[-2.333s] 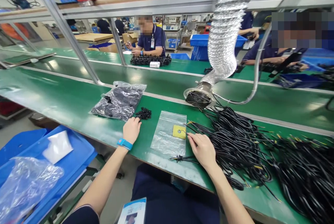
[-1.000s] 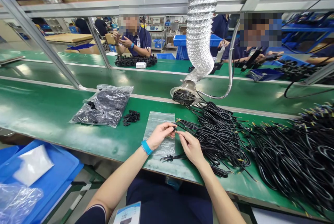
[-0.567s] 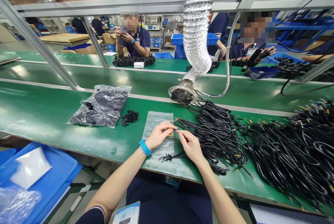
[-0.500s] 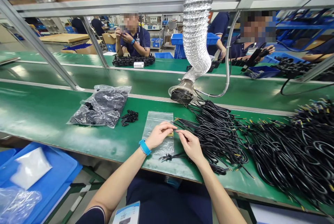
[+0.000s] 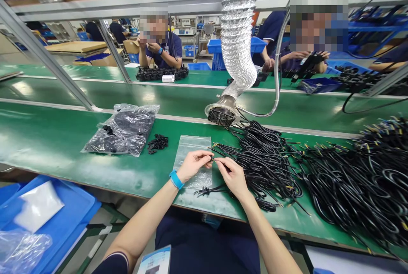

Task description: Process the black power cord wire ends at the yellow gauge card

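Note:
Above a clear zip bag (image 5: 188, 146), my left hand (image 5: 194, 166) is closed in a pinch on something too small to make out. Close to its fingertips, my right hand (image 5: 232, 176) pinches the thin end of a black cable. The fingers partly hide where the two pieces meet. Just below the hands lies another cable end with a black fitting (image 5: 206, 191) on it. A small pile of black plastic parts (image 5: 158, 143) sits left of the zip bag. Looped black cables (image 5: 263, 155) with bare coloured wire ends spread out right of my hands.
A large plastic bag of black parts (image 5: 123, 131) lies left on the green bench (image 5: 47, 131). A silver duct with a fan nozzle (image 5: 222, 114) hangs ahead. More cables (image 5: 357, 189) are heaped at far right. Blue trays (image 5: 73, 197) stand lower left. Two co-workers sit opposite.
My hands stay almost in place, with small finger shifts at the pinched piece. Across the bench, the co-worker at right has brought both hands to a black part.

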Available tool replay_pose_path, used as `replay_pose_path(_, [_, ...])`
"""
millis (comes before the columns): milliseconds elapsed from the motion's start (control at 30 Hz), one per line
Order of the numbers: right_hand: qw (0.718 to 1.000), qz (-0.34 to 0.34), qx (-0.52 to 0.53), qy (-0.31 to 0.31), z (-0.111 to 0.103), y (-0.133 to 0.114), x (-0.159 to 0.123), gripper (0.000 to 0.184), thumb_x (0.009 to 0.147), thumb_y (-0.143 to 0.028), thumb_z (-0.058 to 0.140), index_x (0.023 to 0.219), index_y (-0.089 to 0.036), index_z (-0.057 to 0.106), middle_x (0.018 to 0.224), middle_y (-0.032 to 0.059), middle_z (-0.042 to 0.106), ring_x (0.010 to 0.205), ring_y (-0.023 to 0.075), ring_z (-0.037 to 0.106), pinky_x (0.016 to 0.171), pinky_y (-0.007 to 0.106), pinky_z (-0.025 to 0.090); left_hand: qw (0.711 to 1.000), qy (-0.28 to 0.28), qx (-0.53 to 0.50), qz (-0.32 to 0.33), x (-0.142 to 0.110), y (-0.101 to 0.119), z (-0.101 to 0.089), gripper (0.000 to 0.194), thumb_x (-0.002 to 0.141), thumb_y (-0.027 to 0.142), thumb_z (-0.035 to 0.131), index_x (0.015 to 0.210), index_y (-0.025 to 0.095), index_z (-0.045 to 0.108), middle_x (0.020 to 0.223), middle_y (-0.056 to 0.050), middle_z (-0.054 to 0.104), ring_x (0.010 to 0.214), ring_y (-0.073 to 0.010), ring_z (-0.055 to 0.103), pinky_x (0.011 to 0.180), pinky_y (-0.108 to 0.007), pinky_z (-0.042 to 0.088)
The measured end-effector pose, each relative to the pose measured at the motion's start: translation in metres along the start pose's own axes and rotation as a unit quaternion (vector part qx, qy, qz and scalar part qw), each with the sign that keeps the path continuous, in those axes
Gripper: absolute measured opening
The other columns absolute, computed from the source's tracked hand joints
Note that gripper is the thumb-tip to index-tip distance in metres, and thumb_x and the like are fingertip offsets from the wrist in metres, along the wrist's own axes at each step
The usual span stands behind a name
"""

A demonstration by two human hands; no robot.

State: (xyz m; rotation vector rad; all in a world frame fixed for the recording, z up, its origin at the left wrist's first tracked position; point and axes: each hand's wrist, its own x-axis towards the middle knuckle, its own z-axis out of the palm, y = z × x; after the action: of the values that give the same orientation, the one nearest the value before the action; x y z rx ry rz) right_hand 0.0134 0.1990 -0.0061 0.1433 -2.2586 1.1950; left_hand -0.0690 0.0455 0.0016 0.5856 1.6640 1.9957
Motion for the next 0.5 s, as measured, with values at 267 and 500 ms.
replay_pose_path(267, [0.998,-0.04,-0.037,0.014,0.0031,0.0018,-0.0027,0.022,0.094,-0.027,0.052,0.086,-0.018,0.071,0.061,-0.0014,0.05,0.05,0.0102,0.043,0.048,0.023,0.036,0.999,0.014,-0.036,-0.019,-0.0019,0.002,0.0033,0.046,0.069,0.048,0.079,0.094,0.01,0.073,0.068,-0.006,0.071,0.058,-0.0144,0.064,0.063,-0.029,0.054])
replay_pose_path(500, [0.996,-0.057,-0.065,0.012,0.0044,0.0025,-0.0025,0.022,0.094,-0.026,0.051,0.085,-0.018,0.07,0.058,-0.0032,0.043,0.048,0.0095,0.039,0.048,0.024,0.034,0.999,0.03,-0.03,-0.011,-0.0009,-0.0011,0.0035,0.041,0.069,0.045,0.08,0.092,0.012,0.074,0.068,-0.004,0.07,0.061,-0.0136,0.063,0.064,-0.027,0.053])
